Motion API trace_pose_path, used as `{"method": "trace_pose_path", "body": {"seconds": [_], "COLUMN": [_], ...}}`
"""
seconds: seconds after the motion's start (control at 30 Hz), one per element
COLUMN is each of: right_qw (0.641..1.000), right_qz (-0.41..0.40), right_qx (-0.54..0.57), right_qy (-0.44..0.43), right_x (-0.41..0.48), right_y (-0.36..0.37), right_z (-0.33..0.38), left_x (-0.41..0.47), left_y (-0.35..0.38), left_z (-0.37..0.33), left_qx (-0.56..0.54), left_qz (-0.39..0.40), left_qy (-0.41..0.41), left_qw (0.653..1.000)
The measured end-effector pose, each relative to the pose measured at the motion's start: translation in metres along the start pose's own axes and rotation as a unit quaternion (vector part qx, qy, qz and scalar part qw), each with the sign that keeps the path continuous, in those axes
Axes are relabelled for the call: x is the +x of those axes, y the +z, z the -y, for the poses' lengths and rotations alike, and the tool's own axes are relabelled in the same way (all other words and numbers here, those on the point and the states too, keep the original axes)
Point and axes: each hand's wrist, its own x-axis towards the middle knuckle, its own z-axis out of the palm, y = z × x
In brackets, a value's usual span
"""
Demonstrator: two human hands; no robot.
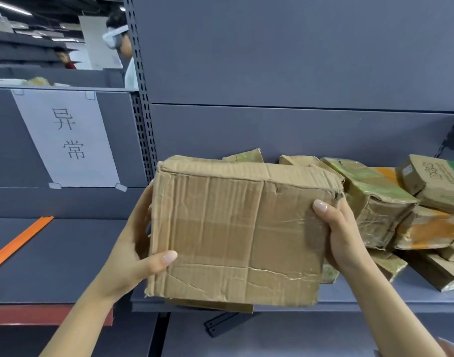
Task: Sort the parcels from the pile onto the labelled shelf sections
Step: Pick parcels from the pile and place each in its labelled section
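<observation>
In the head view, left hand point(133, 249) and right hand point(343, 237) are gripping the cardboard box point(236, 228) by its ends, its long axis running crosswise, just right of the paper label point(66, 137); the left hand is sitting nearer that label.

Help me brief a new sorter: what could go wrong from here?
The creased cardboard box is held only at its sides by the left hand and right hand; its crumpled walls might buckle and slip. The tilted parcel pile lies close behind the right hand, so pulling away could topple it.
</observation>
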Motion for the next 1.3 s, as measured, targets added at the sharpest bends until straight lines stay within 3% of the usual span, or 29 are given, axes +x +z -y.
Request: {"method": "trace_pose_path", "body": {"seconds": [0.17, 0.33, 0.57, 0.73, 0.93, 1.13, 1.3], "right_qw": [1.0, 0.997, 0.995, 0.997, 1.0, 0.993, 0.988], "right_qz": [0.006, 0.029, 0.079, 0.062, 0.0, -0.076, -0.095], "right_qx": [0.01, -0.066, -0.056, -0.034, -0.004, 0.081, 0.09], "right_qy": [0.02, -0.024, -0.016, 0.007, -0.006, 0.025, 0.083], "right_x": [-0.005, -0.018, -0.048, -0.056, -0.051, -0.04, -0.033], "right_y": [0.011, 0.013, 0.022, 0.027, 0.03, 0.028, 0.025], "right_z": [0.004, -0.004, -0.012, -0.016, -0.017, -0.015, -0.013], "left_x": [-0.003, -0.002, -0.003, -0.001, -0.002, -0.01, -0.013], "left_y": [0.005, 0.006, 0.003, 0.002, 0.001, 0.001, -0.003], "left_z": [-0.002, -0.002, -0.005, -0.004, 0.0, 0.002, 0.005], "left_qx": [-0.021, -0.087, -0.147, -0.161, -0.161, -0.035, 0.1], "left_qz": [-0.056, -0.122, -0.16, -0.165, -0.097, 0.0, 0.02], "left_qy": [-0.008, -0.03, -0.1, -0.114, -0.105, 0.007, 0.023], "left_qw": [0.998, 0.988, 0.971, 0.966, 0.977, 0.999, 0.995]}}
